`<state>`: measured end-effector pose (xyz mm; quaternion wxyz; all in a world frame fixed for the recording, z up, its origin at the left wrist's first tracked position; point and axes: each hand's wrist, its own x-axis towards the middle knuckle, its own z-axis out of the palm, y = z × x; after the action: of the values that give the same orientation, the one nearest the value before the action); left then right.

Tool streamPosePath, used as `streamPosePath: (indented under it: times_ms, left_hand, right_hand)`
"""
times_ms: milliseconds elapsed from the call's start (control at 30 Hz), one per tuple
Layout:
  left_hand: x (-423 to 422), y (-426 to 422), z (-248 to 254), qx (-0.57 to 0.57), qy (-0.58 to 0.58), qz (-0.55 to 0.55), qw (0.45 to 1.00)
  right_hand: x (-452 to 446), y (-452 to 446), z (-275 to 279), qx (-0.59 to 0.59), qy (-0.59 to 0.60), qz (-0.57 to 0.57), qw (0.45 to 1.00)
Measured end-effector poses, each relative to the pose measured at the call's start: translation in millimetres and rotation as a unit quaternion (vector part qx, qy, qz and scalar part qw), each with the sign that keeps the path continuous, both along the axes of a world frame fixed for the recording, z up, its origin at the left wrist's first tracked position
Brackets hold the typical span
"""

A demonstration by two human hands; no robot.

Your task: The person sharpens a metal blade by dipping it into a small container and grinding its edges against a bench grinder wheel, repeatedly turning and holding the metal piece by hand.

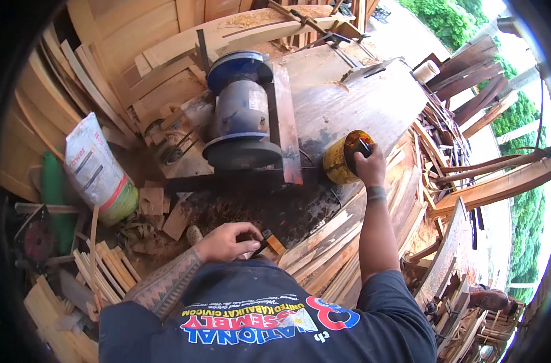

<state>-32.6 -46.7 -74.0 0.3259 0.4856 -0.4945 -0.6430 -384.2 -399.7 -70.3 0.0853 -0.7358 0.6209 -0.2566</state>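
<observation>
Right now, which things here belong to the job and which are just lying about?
Seemingly in use: yellow tin; dark object in right hand; small wooden piece beside left hand; perhaps bench grinder.

Seemingly lying about: white sack; wood strips, lower left.

The dark navy T-shirt [251, 287] has short sleeves. Its chest print [251, 330] reads "NATIONAL" in blue, "SSEMBLY" legible in red, and "UNITED KABALIKAT CIVICOM" in yellow, beside a large red-and-blue "8". Smaller white lettering is partly illegible. Geometric triangular markings cover the left forearm [169, 281]. A greenish-grey band [376, 194] circles the right wrist. Left hand [227, 241] and right hand [371, 168] are bare.
</observation>
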Motion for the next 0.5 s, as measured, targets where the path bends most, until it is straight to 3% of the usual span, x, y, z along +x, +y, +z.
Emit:
streamPosePath:
  times_ms: [67,200,333,433,500]
  left_hand:
    - [-6.6,-8.5,5.0,-0.041,-0.028,-0.018,0.999]
    - [-20.6,-19.7,10.4,0.011,0.016,-0.015,1.0]
    - [-27.4,-26.7,6.1,0.029,0.064,-0.025,0.997]
    - [-33.7,-38.4,-4.7,0.078,0.113,0.032,0.99]
    - [-43.1,-45.5,-14.5,0.033,0.179,0.119,0.976]
  right_hand:
    - [11.5,14.0,-5.2,-0.017,-0.07,-0.015,0.997]
    - [23.7,40.4,2.8,-0.024,-0.103,0.015,0.994]
    - [26.1,54.4,14.3,-0.084,-0.154,-0.029,0.984]
    - [29.2,78.6,25.0,-0.092,-0.21,-0.03,0.973]
    - [39.3,100.4,20.0,-0.076,-0.364,-0.002,0.928]
